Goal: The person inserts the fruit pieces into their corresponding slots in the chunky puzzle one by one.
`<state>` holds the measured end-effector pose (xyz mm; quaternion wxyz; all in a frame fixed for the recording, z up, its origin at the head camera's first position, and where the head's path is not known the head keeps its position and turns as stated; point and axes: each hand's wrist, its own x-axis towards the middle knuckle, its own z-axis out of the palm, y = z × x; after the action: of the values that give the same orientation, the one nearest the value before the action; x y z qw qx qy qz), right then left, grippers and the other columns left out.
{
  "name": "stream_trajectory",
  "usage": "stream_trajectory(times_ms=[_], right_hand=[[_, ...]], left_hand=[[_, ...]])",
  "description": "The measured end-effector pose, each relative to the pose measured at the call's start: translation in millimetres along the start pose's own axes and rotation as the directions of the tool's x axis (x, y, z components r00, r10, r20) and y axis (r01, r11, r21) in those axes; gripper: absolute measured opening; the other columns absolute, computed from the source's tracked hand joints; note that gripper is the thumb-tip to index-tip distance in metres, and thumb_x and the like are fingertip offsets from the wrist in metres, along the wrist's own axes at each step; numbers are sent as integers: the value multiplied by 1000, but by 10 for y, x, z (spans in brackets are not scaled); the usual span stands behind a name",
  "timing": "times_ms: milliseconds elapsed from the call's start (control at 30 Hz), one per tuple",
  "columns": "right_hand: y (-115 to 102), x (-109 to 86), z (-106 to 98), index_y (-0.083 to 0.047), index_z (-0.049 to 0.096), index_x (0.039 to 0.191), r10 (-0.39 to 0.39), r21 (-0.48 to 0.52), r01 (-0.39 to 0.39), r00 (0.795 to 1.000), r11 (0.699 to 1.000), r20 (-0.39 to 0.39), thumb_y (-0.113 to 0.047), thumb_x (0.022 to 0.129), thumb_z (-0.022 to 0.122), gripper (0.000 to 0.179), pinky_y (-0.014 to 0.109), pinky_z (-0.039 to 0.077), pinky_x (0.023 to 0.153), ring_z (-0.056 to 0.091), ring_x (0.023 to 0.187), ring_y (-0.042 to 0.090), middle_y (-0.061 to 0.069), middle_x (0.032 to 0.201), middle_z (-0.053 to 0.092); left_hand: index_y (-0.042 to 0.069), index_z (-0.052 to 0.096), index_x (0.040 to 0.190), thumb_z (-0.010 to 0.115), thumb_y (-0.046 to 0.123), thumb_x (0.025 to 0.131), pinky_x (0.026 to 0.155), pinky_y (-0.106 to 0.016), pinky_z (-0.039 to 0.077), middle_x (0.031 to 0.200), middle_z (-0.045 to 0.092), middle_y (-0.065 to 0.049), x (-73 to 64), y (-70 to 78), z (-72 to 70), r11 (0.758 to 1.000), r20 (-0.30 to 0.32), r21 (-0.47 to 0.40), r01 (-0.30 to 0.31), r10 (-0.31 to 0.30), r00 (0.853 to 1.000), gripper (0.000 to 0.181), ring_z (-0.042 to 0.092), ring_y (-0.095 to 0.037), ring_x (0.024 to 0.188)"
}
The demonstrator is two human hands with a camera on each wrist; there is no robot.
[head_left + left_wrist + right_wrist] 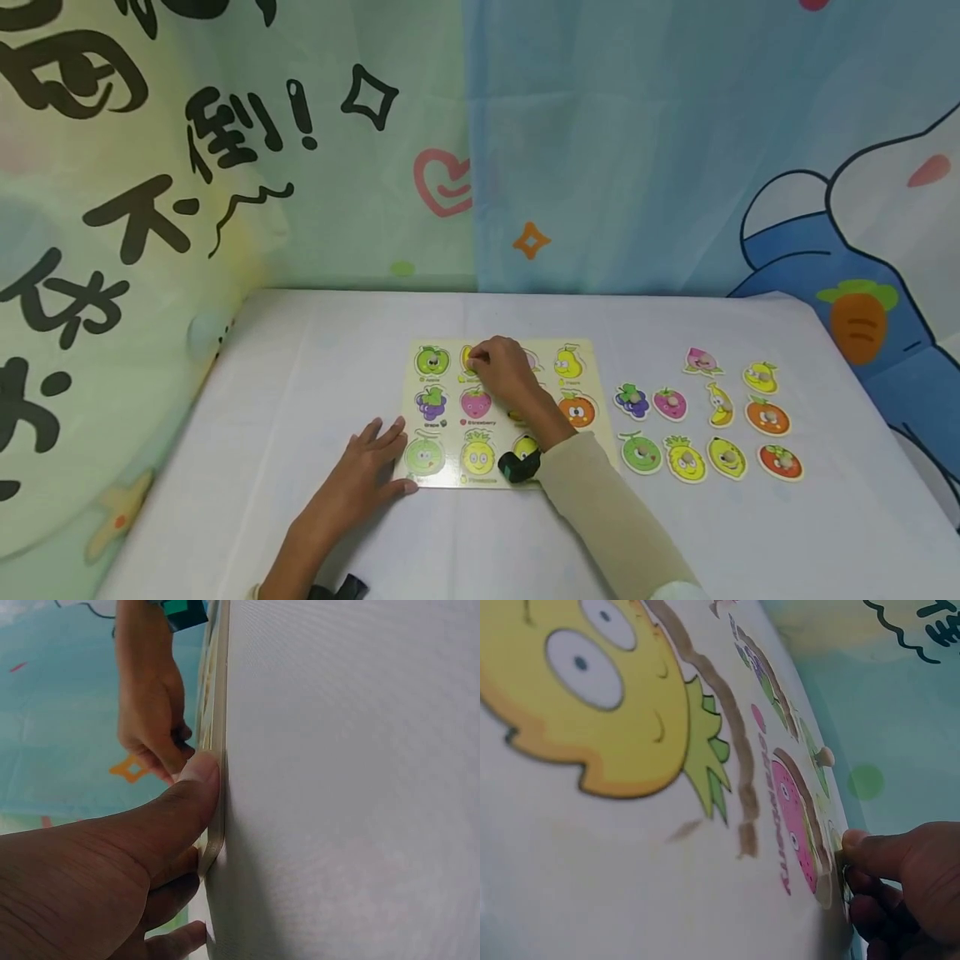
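Observation:
A pale yellow fruit puzzle board (450, 419) lies on the white table. My right hand (512, 375) reaches over its top row, fingertips pinching a yellow fruit piece (467, 360) at the second place; the hand mostly hides it. In the right wrist view, thumb and fingers (881, 851) meet low at the board's surface, beyond the strawberry picture (795, 825). The green apple (432, 361) is in the top left place, a small knob (825, 757) standing out there. My left hand (367, 471) rests spread at the board's lower left corner, its thumb (191, 791) against the edge.
Several loose fruit pieces lie right of the board, including grapes (632, 402), a strawberry (670, 405), a banana (720, 406), an orange (767, 416) and a tomato (781, 462). A printed cloth backdrop (637, 150) rises behind the table.

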<state>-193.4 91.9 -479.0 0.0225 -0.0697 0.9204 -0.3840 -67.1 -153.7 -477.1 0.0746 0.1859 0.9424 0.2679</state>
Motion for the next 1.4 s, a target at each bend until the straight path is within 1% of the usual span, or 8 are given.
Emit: stream_trajectory(times_ms=[133,267,367,600,867,1100,1267,1400], right_hand=[[20,-3,-75,-9,76,102,37,48,-39,999,998,38,-19,97,62,18,34,50,81,59,86,16,1,92,68],[62,13,-180,-9,76,105,36,89,-40,999,995,41,-24,99,59,23,32,50,72,58,77,15,1,85,68],[127,7,-275,-8,74,111,37,88,-36,999,995,-5,-27,100,57,28,32,51,71,59,79,16,3,90,69],[369,-85,-603,-5,70,117,69,122,-52,988,991,-141,-25,100,57,30,39,49,81,56,89,23,10,105,67],[718,-253,-958,-2,67,122,99,90,-74,947,993,-305,-21,100,57,31,35,44,71,52,85,25,15,109,65],[997,-388,-1162,1,67,121,105,27,-103,913,994,-395,-18,100,57,30,36,42,65,51,81,26,19,105,65],[1172,-466,-1272,1,68,118,109,5,-119,889,993,-444,-16,100,57,28,37,42,68,52,81,26,19,98,67],[1268,-522,-1350,0,68,119,136,21,-143,877,990,-461,-17,100,57,28,34,41,70,53,84,25,18,102,67]], left_hand=[[-1,59,132,84,30,71,107,-66,24,148,44,-10,-4,4,4,1000,6,4,3,-3,1000,72,28,-43,140],[-1,59,132,84,30,71,106,-67,25,147,44,-10,-6,5,4,1000,-3,13,-2,2,1000,72,28,-43,139],[-1,58,132,84,31,72,106,-67,25,147,44,-11,-1,1,9,1000,-9,13,-10,10,1000,72,28,-43,139],[-1,58,132,84,31,72,107,-66,24,148,43,-10,8,11,16,1000,-6,11,-2,2,1000,73,28,-42,140],[0,59,131,84,32,71,108,-65,24,148,44,-9,2,17,13,1000,0,22,15,-15,1000,73,28,-41,140],[0,59,131,84,32,71,108,-64,24,147,44,-10,19,28,16,1000,-4,25,9,-9,1000,73,28,-42,140],[0,59,131,84,31,71,109,-63,23,148,44,-9,21,33,14,999,2,28,19,-20,1000,72,28,-42,140],[0,59,132,84,31,71,110,-62,23,148,42,-8,9,31,7,999,2,31,29,-29,1000,72,27,-41,140]])
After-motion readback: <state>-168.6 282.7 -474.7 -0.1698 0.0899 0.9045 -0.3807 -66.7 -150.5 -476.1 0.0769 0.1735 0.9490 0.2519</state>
